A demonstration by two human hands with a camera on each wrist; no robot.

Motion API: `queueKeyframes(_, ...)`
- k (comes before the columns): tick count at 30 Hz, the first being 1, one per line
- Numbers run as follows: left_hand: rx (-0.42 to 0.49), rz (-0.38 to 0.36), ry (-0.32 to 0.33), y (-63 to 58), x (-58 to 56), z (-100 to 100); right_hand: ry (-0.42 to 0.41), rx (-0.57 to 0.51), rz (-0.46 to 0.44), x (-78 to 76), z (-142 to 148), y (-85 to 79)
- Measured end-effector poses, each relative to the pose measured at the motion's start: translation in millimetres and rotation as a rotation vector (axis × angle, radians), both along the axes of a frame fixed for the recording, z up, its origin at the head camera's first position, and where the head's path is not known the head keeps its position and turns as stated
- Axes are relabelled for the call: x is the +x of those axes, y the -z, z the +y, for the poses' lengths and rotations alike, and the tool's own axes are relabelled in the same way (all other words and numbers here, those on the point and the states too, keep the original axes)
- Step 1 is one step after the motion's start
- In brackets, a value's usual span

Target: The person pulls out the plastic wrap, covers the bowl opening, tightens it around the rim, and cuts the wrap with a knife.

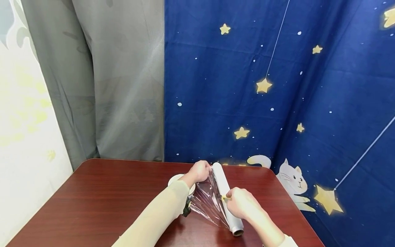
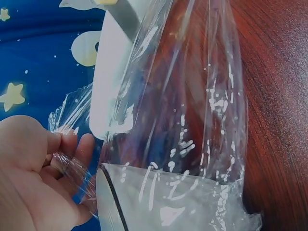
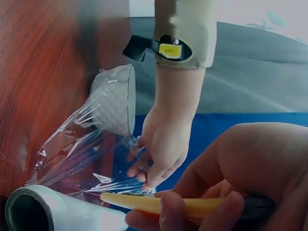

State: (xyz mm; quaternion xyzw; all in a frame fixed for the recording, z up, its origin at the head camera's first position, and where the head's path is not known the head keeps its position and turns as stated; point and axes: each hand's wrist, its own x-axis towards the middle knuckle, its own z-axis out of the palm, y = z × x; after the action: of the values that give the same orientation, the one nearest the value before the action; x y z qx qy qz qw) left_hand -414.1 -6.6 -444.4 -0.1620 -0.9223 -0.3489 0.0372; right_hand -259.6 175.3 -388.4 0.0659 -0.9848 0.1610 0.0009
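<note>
In the head view my left hand (image 1: 200, 171) pinches a gathered edge of clear cling film (image 1: 207, 195) near the far end of the roll. The film spreads from the white cling film roll (image 1: 223, 185) over a white bowl (image 1: 173, 179), partly hidden by my left forearm. In the right wrist view the bowl (image 3: 114, 103) has film across its mouth and textured side. My right hand (image 1: 243, 203) grips a yellow utility knife (image 3: 192, 206) with a black end, close over the roll (image 3: 72, 211). In the left wrist view the film (image 2: 178, 96) hangs in creases beside the roll.
A dark red wooden table (image 1: 123, 192) carries everything. Behind it hang a grey curtain (image 1: 126, 85) and a blue star-patterned curtain (image 1: 216, 85). A black strap with a yellow label (image 3: 171, 50) sits on my left wrist. The roll lies near the table's right side.
</note>
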Motion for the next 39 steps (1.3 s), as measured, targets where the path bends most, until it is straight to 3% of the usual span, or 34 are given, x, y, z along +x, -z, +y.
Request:
queueKeyframes(6, 0.057, 0.040, -0.004, -0.1, 0.8, -2.5, -0.024, 0.035, -0.052, 13.4, 3.1, -7.8)
queueKeyframes(10, 0.116, 0.024, 0.002, -0.2, -0.5, -6.6, -0.058, 0.070, -0.051, 23.4, 2.8, -13.3)
queueKeyframes(12, 0.136, 0.022, 0.013, 6.2, -8.9, -8.1, -0.076, 0.088, -0.049, 28.4, 2.6, -16.2)
queueKeyframes(15, 0.134, 0.094, 0.030, 30.2, -32.5, -9.5, -0.094, 0.112, -0.053, 35.2, 3.1, -20.1)
queueKeyframes(17, 0.133, 0.102, 0.030, 35.2, -39.2, -9.7, -0.101, 0.120, -0.072, 39.3, 4.0, -23.1)
queueKeyframes(19, 0.141, 0.098, 0.025, 32.4, -36.9, -10.4, -0.110, 0.122, -0.096, 43.0, 5.4, -25.5)
queueKeyframes(23, 0.175, 0.013, 0.005, 3.9, -11.9, -12.6, -0.137, 0.113, -0.139, 49.5, 7.5, -29.8)
queueKeyframes(27, 0.161, 0.067, 0.000, 6.3, -14.1, -14.2, -0.138, 0.103, -0.165, 55.7, 8.2, -32.1)
queueKeyframes(30, 0.151, 0.101, -0.003, 18.2, -24.1, -14.8, -0.124, 0.103, -0.173, 60.5, 7.8, -32.0)
queueKeyframes(32, 0.141, 0.093, -0.013, 31.3, -37.2, -12.6, -0.117, 0.104, -0.173, 64.0, 8.0, -31.4)
queueKeyframes(37, 0.110, 0.111, -0.046, 75.8, -83.5, -8.4, -0.112, 0.096, -0.193, 70.8, 10.0, -32.3)
queueKeyframes(39, 0.110, 0.109, -0.066, 82.1, -90.2, -7.9, -0.113, 0.089, -0.204, 72.5, 11.1, -33.4)
